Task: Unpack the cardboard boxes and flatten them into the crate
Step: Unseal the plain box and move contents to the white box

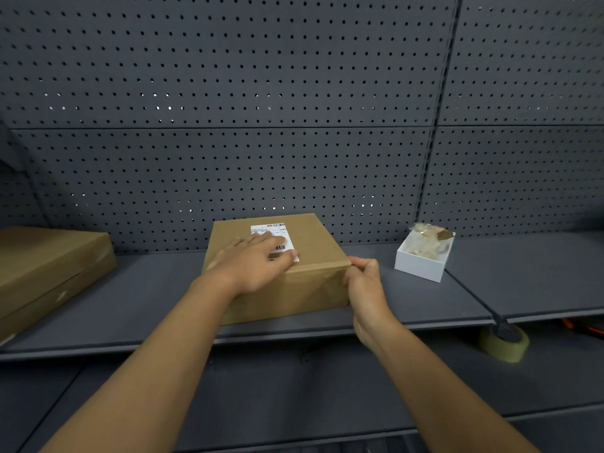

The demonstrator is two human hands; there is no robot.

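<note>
A closed cardboard box (pixel 307 273) sits on the grey shelf (pixel 137 308), about midway along it and close to the front edge, with its back nearly against the perforated back panel (pixel 228 93). A white shipping label (pixel 277 235) with barcodes is stuck on its lid.

The person's left hand (pixel 258 259) lies flat on top of the lid, fingers stretched out and partly covering the label, pressing down rather than gripping. The right hand (pixel 364 279) is at the box's front right corner, where its fingers pinch the lid's edge right at the corner, the thumb on top. The two hands are apart, one on the lid and one at the corner.

At the left end of the shelf lies a second, flatter cardboard box (pixel 49 266), also closed, running out of view. Toward the right end, well apart from the middle box, stands a small open white box (pixel 421 263) with crumpled clear wrapping inside. Below the shelf's right front edge, on a lower level, rests a roll of packing tape (pixel 503 346).
</note>
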